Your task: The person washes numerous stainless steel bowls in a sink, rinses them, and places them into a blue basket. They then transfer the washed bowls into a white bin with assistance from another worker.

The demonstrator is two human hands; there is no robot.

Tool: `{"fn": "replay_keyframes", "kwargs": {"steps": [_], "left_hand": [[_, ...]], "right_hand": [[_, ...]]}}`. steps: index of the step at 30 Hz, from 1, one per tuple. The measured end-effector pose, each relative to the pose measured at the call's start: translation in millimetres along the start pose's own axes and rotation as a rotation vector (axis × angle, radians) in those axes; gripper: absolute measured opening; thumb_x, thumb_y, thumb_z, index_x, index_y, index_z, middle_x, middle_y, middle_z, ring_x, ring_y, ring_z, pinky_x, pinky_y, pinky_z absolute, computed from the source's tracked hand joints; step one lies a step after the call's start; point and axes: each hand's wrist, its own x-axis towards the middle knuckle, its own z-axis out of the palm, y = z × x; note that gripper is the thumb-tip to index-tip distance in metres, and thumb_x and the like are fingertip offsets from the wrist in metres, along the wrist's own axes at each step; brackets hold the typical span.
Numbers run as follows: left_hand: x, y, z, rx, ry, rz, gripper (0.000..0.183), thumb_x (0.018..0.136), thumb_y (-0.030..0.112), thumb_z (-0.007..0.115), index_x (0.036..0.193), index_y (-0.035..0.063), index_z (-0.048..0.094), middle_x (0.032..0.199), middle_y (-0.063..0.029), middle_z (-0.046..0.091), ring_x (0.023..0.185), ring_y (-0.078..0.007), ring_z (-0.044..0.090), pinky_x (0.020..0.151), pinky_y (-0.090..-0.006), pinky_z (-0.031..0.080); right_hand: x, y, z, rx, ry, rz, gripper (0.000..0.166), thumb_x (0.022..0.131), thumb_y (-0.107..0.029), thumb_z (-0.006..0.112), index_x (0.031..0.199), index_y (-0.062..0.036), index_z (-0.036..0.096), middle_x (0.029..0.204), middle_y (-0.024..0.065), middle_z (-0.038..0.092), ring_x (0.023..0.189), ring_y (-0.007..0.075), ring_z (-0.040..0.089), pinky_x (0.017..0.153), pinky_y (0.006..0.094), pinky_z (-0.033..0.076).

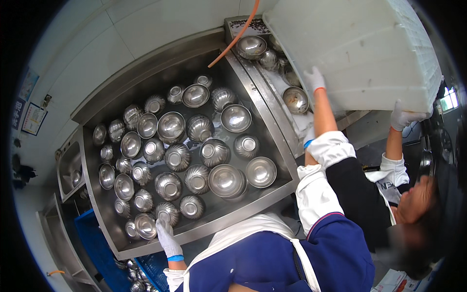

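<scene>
My left hand [168,237], in a white glove with a blue cuff, is at the near rim of a steel sink [233,217]. Its fingertips reach fluted metal bowls [168,213]; whether they grip one is unclear. Many such bowls, some upright and some upside down, sit in the sink's water. My right hand [309,134], also gloved, is at the right-hand basin, mostly hidden behind a co-worker's forearm. Near it a soiled metal bowl [295,100] lies in foam.
A co-worker's gloved hands [315,78] hold a large white plastic crate [350,54] tilted over the right-hand basin. An orange hose [237,36] hangs above the sink. Blue baskets [96,244], one with metal bowls, stand below left, near a small side sink [69,164].
</scene>
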Motion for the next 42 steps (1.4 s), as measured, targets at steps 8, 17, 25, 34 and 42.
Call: {"fn": "replay_keyframes", "kwargs": {"steps": [8,17,25,34,42], "left_hand": [[-16,-2,-31,-0.032,0.111,0.044,0.064,0.106,0.044,0.037,0.153,0.0015,0.026,0.158,-0.0156,0.029,0.146,-0.0319,0.029,0.121,-0.0439,0.020],[-27,-8,-41,0.045,0.082,-0.034,0.061,0.106,0.039,0.044,0.150,-0.0007,0.032,0.153,-0.0147,0.038,0.142,-0.0287,0.035,0.118,-0.0358,0.027],[-37,-35,-68,-0.004,0.137,-0.042,0.060,0.105,0.040,0.045,0.148,-0.0005,0.036,0.154,-0.0149,0.035,0.144,-0.0306,0.033,0.119,-0.0389,0.027],[-59,-30,-58,0.073,0.103,0.022,0.067,0.104,0.048,0.042,0.149,-0.0012,0.035,0.155,-0.0182,0.035,0.143,-0.0323,0.035,0.118,-0.0409,0.028],[-108,-28,-70,0.137,-0.004,0.064,0.059,0.105,0.041,0.044,0.148,0.0001,0.038,0.154,-0.0142,0.038,0.142,-0.0254,0.037,0.118,-0.0384,0.029]], "right_hand": [[-294,-6,99,0.914,0.143,0.883,0.051,0.100,-0.043,0.052,0.131,-0.0022,0.052,0.132,0.0154,0.052,0.119,0.0259,0.052,0.100,0.0401,0.044],[-360,9,71,0.815,-0.199,0.871,0.074,0.100,-0.037,0.057,0.148,0.0077,0.024,0.150,0.0258,0.036,0.135,0.0383,0.043,0.109,0.0467,0.044],[-399,-21,77,0.693,-0.357,0.796,0.064,0.099,-0.036,0.058,0.143,0.0042,0.036,0.144,0.0287,0.042,0.129,0.0403,0.049,0.103,0.0455,0.049],[-449,-45,66,0.746,-0.415,0.763,0.051,0.100,-0.031,0.057,0.138,0.0005,0.044,0.133,0.0233,0.053,0.119,0.0344,0.056,0.095,0.0421,0.053],[-500,-28,41,0.844,-0.401,0.827,0.052,0.100,-0.030,0.057,0.139,0.0012,0.043,0.134,0.0217,0.053,0.122,0.0341,0.055,0.099,0.0434,0.050]]}}
